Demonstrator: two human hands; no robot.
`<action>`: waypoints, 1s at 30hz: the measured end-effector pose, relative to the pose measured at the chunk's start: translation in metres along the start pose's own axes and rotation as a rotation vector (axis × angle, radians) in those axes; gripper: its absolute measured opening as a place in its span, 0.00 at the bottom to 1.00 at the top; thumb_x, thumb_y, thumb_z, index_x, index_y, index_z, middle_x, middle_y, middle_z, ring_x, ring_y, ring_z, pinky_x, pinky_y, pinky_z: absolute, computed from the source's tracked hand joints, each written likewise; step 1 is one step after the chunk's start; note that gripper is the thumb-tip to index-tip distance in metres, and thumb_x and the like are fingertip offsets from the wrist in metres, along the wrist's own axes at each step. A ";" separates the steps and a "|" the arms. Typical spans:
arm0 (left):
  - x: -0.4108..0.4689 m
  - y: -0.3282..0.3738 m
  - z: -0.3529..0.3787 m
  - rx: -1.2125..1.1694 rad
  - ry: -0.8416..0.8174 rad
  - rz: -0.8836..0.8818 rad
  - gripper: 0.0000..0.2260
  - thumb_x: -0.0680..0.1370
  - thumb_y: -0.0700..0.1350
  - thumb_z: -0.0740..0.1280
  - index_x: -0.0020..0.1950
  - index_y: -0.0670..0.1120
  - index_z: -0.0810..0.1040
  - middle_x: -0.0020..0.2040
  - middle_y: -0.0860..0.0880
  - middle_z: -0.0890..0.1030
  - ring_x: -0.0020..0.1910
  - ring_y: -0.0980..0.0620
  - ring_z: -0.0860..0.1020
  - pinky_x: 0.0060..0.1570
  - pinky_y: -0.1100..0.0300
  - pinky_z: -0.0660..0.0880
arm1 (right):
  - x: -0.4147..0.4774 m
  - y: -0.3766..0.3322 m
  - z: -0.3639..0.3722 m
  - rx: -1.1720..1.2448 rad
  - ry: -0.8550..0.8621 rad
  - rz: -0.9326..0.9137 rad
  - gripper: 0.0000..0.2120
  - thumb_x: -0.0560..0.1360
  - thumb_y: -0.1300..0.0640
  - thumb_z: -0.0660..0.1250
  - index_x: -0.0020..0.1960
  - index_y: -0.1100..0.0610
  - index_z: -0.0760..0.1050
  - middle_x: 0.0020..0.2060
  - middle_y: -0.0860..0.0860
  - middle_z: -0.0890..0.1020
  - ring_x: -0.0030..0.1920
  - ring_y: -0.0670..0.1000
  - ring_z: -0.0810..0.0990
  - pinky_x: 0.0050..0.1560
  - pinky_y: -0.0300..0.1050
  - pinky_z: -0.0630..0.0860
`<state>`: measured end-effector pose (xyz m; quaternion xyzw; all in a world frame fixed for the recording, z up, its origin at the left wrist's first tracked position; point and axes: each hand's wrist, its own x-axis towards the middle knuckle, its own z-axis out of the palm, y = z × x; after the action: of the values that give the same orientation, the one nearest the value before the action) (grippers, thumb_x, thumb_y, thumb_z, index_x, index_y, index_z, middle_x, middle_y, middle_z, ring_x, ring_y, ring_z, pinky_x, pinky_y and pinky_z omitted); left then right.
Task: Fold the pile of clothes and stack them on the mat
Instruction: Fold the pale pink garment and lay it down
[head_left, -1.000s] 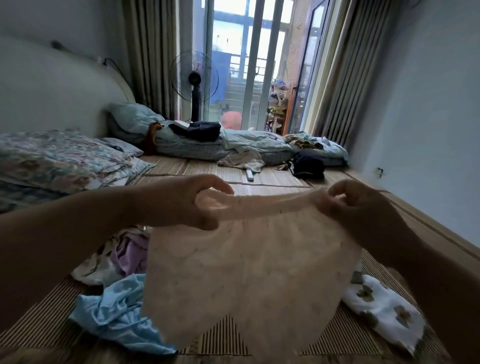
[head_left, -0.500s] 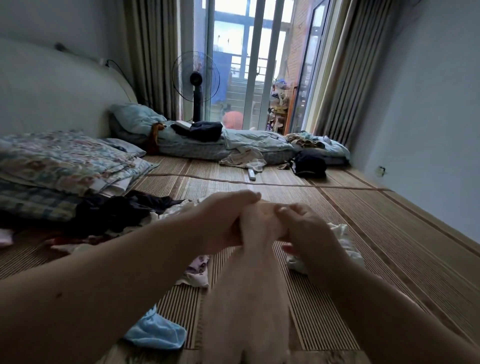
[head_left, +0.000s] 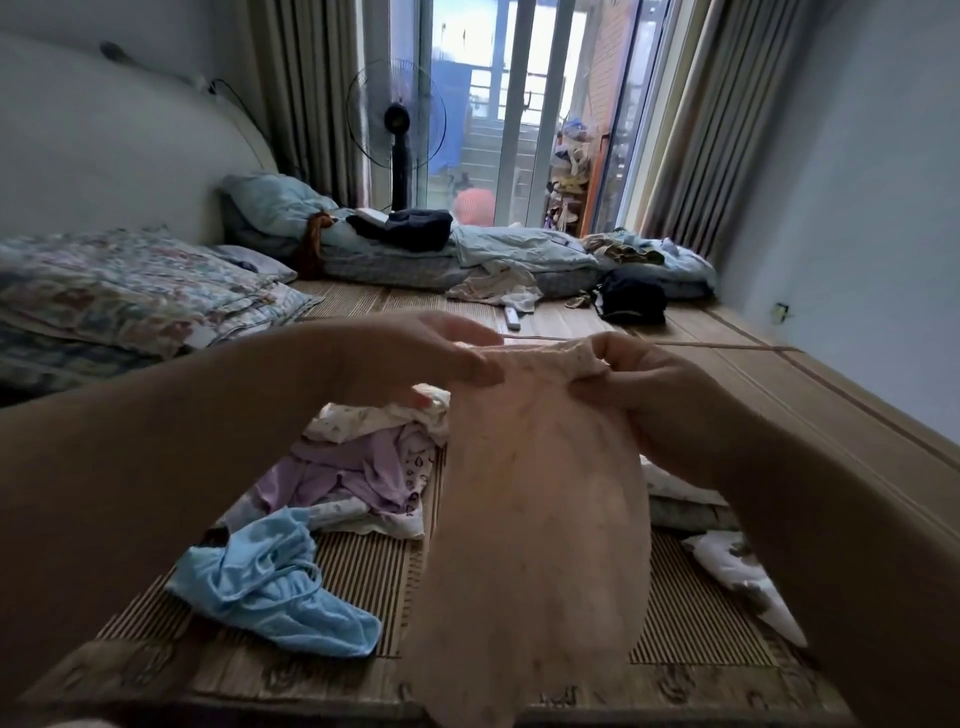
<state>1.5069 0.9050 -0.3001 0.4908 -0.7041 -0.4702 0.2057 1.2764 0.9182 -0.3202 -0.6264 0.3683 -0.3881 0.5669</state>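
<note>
A: Item under observation?
B: Pink garment: pale, thin fabric with tiny dark specks, and light shows through it. The top hem is stretched between both hands and the rest hangs slack in front of the near edge of the mat. Its lower end runs out of view, so I cannot tell whether it touches the mat.
A: Left hand?
B: Fingers nearly straight above, thumb below, pinching the hem's left end.
A: Right hand?
B: Fingers curled tight, clamped on the hem's right end. The hands are near each other, not touching.
A: On the mat?
B: Blue garment, crumpled by the near left corner. Lilac garment, heaped with white printed pieces just beyond it, partly behind the pink one. White spotted cloth, toward the near right edge, partly hidden by the right forearm
</note>
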 end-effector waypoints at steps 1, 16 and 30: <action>0.008 -0.004 0.001 0.025 -0.053 -0.032 0.20 0.68 0.49 0.75 0.58 0.47 0.79 0.52 0.48 0.81 0.53 0.52 0.77 0.50 0.56 0.70 | 0.004 0.001 -0.004 -0.050 -0.004 0.018 0.08 0.68 0.66 0.68 0.45 0.57 0.78 0.42 0.55 0.81 0.42 0.53 0.80 0.44 0.46 0.78; 0.086 -0.006 0.016 0.783 0.749 0.352 0.08 0.75 0.49 0.66 0.48 0.47 0.79 0.44 0.48 0.81 0.45 0.48 0.78 0.39 0.62 0.63 | 0.065 0.027 -0.034 -0.605 0.519 -0.227 0.12 0.73 0.65 0.67 0.35 0.51 0.74 0.32 0.49 0.77 0.35 0.50 0.76 0.39 0.46 0.74; -0.008 -0.224 0.158 0.606 0.234 0.378 0.16 0.64 0.58 0.71 0.51 0.61 0.75 0.45 0.62 0.78 0.41 0.62 0.73 0.37 0.68 0.71 | -0.074 0.220 0.006 -0.833 -0.048 0.208 0.05 0.66 0.52 0.65 0.40 0.45 0.79 0.34 0.43 0.80 0.42 0.39 0.77 0.42 0.34 0.73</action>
<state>1.5034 0.9683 -0.5675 0.4413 -0.8611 -0.1349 0.2136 1.2454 0.9688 -0.5445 -0.7702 0.5414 -0.1327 0.3101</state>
